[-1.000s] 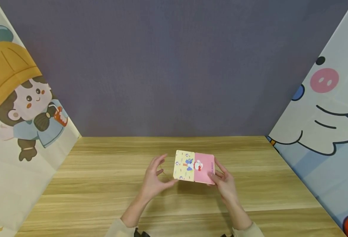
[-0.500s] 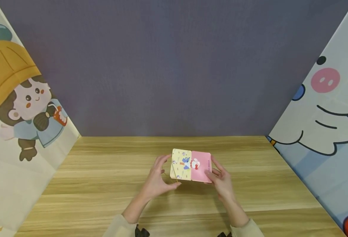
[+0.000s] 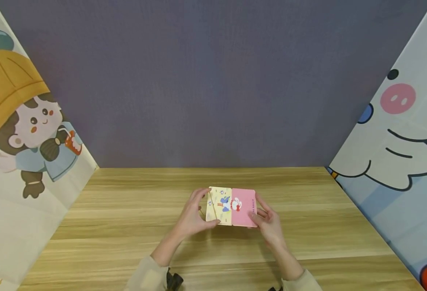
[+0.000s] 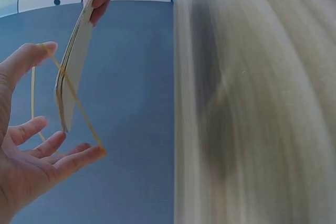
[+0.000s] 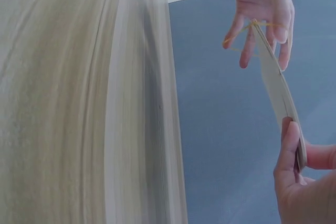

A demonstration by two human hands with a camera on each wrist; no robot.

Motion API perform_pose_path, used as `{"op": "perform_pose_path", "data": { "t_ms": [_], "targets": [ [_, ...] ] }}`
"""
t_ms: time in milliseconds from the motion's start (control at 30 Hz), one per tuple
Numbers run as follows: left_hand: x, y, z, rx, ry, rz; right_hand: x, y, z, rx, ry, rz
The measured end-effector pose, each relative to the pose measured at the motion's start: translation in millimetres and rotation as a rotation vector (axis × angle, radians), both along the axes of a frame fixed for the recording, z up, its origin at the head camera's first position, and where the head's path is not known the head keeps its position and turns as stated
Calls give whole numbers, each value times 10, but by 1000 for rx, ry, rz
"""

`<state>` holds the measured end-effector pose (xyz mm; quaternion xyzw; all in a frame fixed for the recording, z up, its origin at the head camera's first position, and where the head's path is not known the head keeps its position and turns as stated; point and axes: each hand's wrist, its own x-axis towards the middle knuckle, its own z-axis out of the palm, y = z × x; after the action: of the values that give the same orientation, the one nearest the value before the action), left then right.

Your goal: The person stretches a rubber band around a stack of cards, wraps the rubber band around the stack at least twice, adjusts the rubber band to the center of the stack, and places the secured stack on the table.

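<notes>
A thin, layered booklet point(image 3: 245, 206), yellow on its left half and pink with a rabbit on its right, is held above the table. My right hand point(image 3: 270, 228) pinches its pink end, thumb on the front and fingers behind. My left hand point(image 3: 192, 216) is spread at the yellow end. A yellow rubber band point(image 4: 79, 106) stretches between its thumb and fingers, as the left wrist view shows. The band crosses the booklet's left end at a slant. In that view a left fingertip touches or nearly touches the booklet's lower corner.
A wood-grain table point(image 3: 126, 234) lies beneath both hands. Behind it rises a dark grey panel point(image 3: 213, 81). Printed cartoon sheets stand at the left point(image 3: 28, 121) and right point(image 3: 398, 141).
The booklet and right hand have shifted a little left. The stretched rubber band, earlier beside the yellow end, now lies across it, and the left hand is closer around that end.
</notes>
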<state>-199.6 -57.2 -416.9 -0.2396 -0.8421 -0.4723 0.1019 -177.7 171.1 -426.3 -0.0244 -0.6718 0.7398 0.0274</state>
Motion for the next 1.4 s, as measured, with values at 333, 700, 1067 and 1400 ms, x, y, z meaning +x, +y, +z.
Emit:
{"op": "perform_pose_path", "data": {
  "t_ms": [333,700,1067,1400],
  "targets": [
    [-88,-26,106,-89,-22,-14,28,-11,-10,0,7,59],
    [-218,-60,216,-92,-60,-112,41,22,-35,19,26,158],
    [-444,-114,295,85,-171,-238,70,8,-49,27,61,209],
    [-575,-94,300,374,-327,-205,87,-24,-59,39,59,212]
  ]
}}
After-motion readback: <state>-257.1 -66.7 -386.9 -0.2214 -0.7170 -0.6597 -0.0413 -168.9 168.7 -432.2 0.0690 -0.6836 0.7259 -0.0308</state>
